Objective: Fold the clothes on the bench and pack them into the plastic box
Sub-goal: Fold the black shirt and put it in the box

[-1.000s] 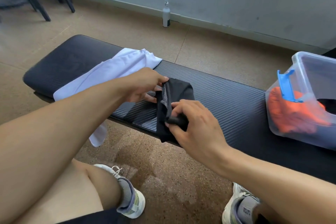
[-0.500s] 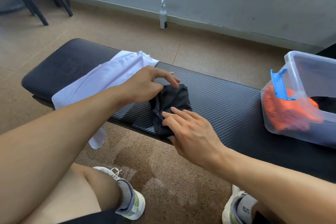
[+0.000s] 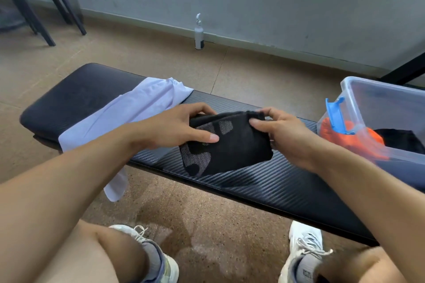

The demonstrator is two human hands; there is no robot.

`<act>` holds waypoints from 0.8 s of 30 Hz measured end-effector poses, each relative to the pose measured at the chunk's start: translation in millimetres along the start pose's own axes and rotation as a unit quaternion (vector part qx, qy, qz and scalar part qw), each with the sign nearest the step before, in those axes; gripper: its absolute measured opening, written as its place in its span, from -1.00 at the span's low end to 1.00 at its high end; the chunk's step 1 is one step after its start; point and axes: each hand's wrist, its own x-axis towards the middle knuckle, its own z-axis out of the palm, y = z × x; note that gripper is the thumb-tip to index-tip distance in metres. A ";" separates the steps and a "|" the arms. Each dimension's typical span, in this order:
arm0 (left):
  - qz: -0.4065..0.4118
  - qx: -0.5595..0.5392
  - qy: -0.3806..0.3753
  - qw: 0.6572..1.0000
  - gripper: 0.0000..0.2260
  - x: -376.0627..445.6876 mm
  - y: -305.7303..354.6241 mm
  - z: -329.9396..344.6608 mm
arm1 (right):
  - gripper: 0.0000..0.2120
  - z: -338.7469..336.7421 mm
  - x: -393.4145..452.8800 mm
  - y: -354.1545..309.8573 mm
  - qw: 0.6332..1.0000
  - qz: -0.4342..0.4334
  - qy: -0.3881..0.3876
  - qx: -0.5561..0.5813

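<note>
Both hands now lift the folded black garment point(image 3: 226, 145) off the desk point(image 3: 287, 181), frame centre.
Left hand point(image 3: 174, 130) and right hand point(image 3: 285, 135) each pinch one upper corner.

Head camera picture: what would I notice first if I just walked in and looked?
Probably the two hands in the middle: the left hand and right hand grip a folded black garment over the black bench. A white garment drapes over the bench's left part, and bright orange clothing shows inside the clear plastic box on the right.
</note>
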 end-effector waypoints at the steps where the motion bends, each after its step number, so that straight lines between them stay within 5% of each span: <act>1: -0.009 0.028 0.000 1.000 -0.72 2.0 -4.9 3.3 | -0.81 -4.2 1.8 2.8 0.998 0.026 -0.007 -0.065; 5: -0.007 0.164 0.002 0.986 -0.79 13.1 -24.8 16.8 | -0.51 -10.4 4.7 18.5 0.926 0.015 -0.017 -0.377; 9: 0.023 0.142 0.009 0.989 -0.82 20.9 -23.1 18.5 | -0.19 1.7 2.2 15.3 0.907 -0.076 -0.042 -0.413; 13: 0.045 0.124 -0.011 0.991 -0.83 21.3 -14.0 24.3 | -0.35 6.5 3.5 7.7 0.874 -0.084 -0.107 -0.466; 17: 0.041 0.081 0.040 0.995 -0.84 16.5 -3.3 25.9 | -0.81 4.2 1.2 -3.9 0.878 -0.081 -0.129 -0.454; 24: 0.099 -0.022 0.155 0.983 -0.81 9.6 49.5 30.4 | -0.80 -12.0 -32.5 -37.4 0.899 -0.128 -0.067 -0.413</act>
